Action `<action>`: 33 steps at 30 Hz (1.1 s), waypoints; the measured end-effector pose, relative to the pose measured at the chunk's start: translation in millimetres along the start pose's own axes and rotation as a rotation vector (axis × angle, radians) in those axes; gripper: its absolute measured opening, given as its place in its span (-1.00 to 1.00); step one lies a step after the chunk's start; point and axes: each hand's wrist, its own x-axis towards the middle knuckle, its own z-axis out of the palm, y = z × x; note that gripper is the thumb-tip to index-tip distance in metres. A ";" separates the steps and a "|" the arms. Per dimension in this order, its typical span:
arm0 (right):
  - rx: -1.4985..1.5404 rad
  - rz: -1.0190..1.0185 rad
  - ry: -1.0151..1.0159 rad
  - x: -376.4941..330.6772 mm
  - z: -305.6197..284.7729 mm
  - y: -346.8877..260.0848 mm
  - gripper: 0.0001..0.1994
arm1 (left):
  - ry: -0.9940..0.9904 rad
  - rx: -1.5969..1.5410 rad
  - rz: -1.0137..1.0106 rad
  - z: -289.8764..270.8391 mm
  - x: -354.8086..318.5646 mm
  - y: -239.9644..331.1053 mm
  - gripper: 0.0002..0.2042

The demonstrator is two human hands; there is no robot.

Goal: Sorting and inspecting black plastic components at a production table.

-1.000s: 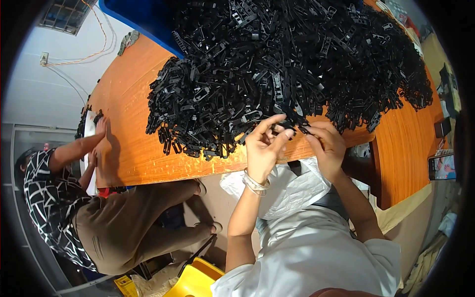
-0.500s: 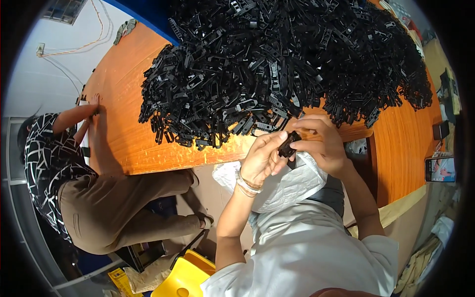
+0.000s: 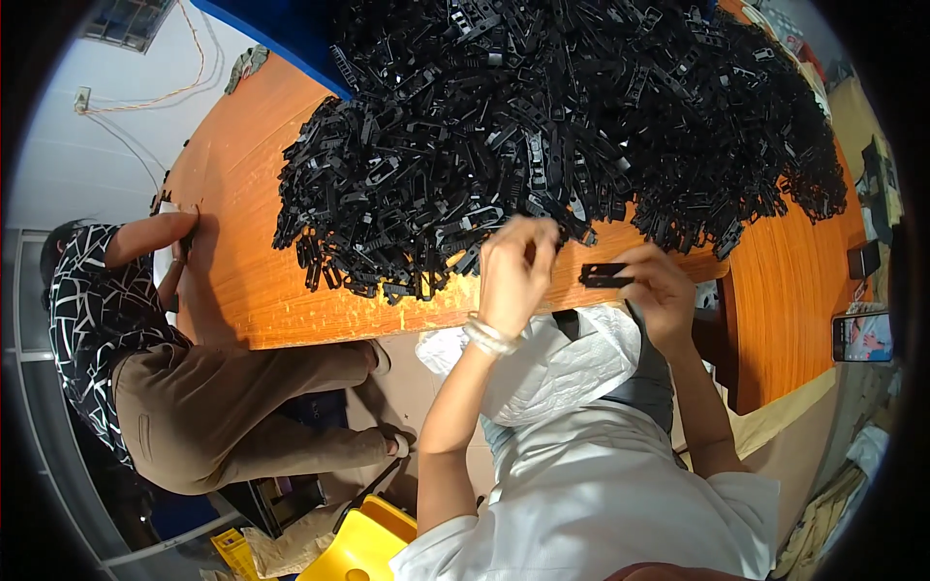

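Note:
In my right hand point(image 3: 661, 295) I hold a slim black plastic part point(image 3: 603, 275) by its right end, pinched between thumb and fingers. The part is rectangular with a long slot, and it lies nearly level in the air above the table's front edge. My left hand point(image 3: 516, 271) is over the near edge of a big pile of similar black plastic parts point(image 3: 436, 165). Its fingers are bent and smeared by motion, so whether they grip anything is unclear. Below my hands a white sack-like sheet point(image 3: 562, 373) lies across my lap.
The pile spreads over much of the orange wooden table point(image 3: 242, 281), with a blue panel point(image 3: 281, 44) behind it. On the left another person point(image 3: 111, 320) leans on the table. A yellow chair point(image 3: 363, 542) stands below; a phone point(image 3: 862, 336) is at the right edge.
My hands were together on the black part. Now they are apart: the left has gone up to the pile's edge, and the right keeps the part, turned level. The other person's arm has shifted.

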 end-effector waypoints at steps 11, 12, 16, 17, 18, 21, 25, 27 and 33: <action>0.212 0.236 0.255 0.1 21.0 22.8 -0.95 | 0.134 0.657 0.130 24.0 50.1 -7.0 -0.86; 0.210 0.241 0.257 0.9 21.5 25.8 -0.95 | 0.180 0.627 0.104 23.4 51.4 -4.5 -0.86; 0.142 0.187 0.248 -0.6 19.6 33.2 -0.92 | 0.420 0.204 0.135 9.4 44.2 -10.4 -0.94; 0.208 0.247 0.257 -0.5 19.2 32.5 -0.91 | 0.327 -0.050 -0.058 1.4 35.1 -5.2 -0.96; 0.211 0.252 0.255 1.5 19.8 25.7 -0.91 | 0.186 -0.384 -0.331 -7.8 25.0 0.9 -0.98; 0.377 0.328 0.370 9.3 18.8 3.0 -0.92 | -0.134 -0.864 -0.564 -23.6 13.2 9.1 -0.82; 0.268 0.267 0.287 15.9 18.7 -6.2 -0.93 | -0.235 -0.932 -0.680 -22.2 2.0 14.0 -0.76; 0.217 0.283 0.304 15.7 20.6 -10.7 -0.94 | -0.259 -0.879 -0.683 -24.0 -1.6 3.4 -0.74; 0.119 0.316 0.250 18.2 20.2 -14.4 -0.94 | -0.303 -0.737 -0.692 -16.2 -7.4 8.9 -0.63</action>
